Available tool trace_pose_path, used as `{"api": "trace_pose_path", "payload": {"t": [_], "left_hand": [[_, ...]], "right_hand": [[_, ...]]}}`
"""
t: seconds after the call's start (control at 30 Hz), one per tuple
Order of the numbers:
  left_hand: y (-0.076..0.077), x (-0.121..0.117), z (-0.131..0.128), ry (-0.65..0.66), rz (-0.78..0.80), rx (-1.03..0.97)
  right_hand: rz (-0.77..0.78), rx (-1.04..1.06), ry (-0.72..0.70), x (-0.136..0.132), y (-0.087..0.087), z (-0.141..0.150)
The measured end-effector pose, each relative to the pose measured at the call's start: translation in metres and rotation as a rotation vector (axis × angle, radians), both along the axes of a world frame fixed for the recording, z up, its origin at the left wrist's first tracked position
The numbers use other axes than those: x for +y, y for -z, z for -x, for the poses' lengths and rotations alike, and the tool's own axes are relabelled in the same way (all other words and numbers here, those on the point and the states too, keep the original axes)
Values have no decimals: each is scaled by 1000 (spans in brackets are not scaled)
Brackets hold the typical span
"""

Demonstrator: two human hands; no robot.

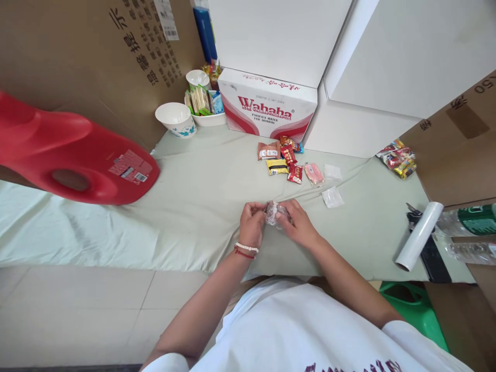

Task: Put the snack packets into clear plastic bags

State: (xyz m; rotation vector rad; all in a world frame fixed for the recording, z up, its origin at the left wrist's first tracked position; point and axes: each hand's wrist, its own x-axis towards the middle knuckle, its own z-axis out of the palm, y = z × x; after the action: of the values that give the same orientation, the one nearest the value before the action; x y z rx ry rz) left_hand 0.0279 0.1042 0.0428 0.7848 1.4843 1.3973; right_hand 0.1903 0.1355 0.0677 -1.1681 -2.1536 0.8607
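Observation:
Between my two hands is a small packet in clear crinkled wrapping with dark brown contents; its exact kind is hard to make out. My left hand pinches the packet's left edge, thumb against fingers. On the other side, my right hand grips it with thumb and fingers closed. Beyond them on the cloth lie a yellow packet, a brown packet, red packets and a pink packet. Two whitish translucent packets rest to the right of these.
A large red jug lies at left. White bowls and a Wahaha carton stand at the back. At right are a white film roll, plastic bottles and colourful snack packets. Pale cloth covers the table.

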Motion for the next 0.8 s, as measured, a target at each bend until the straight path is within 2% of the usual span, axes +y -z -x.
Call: {"api": "trace_pose_path", "payload": {"t": [0.1, 0.23, 0.43, 0.5, 0.57, 0.67, 0.77, 0.8], "left_hand": [[-21, -5, -10, 11, -23, -222], [-41, -16, -23, 192, -122, -177], [-44, -18, -43, 588, -205, -159], [-46, -17, -52, 671, -216, -188], [-48, -18, -55, 698, -192, -199], [-49, -17, -45, 583, -75, -159], [-42, -16, -15, 399, 60, -47], [-38, -17, -2, 349, 99, 2]], "right_hand": [[-37, -36, 42, -17, -4, 3], [-40, -50, 203, -29, -1, -4], [103, 86, 338, -37, 13, -37], [143, 175, 369, -42, 12, -49], [158, 252, 433, -43, 6, -71], [87, 371, 699, -17, -7, -129], [-38, 598, 1068, 51, -12, -207], [-1, 652, 1192, 79, -11, -231]]}}
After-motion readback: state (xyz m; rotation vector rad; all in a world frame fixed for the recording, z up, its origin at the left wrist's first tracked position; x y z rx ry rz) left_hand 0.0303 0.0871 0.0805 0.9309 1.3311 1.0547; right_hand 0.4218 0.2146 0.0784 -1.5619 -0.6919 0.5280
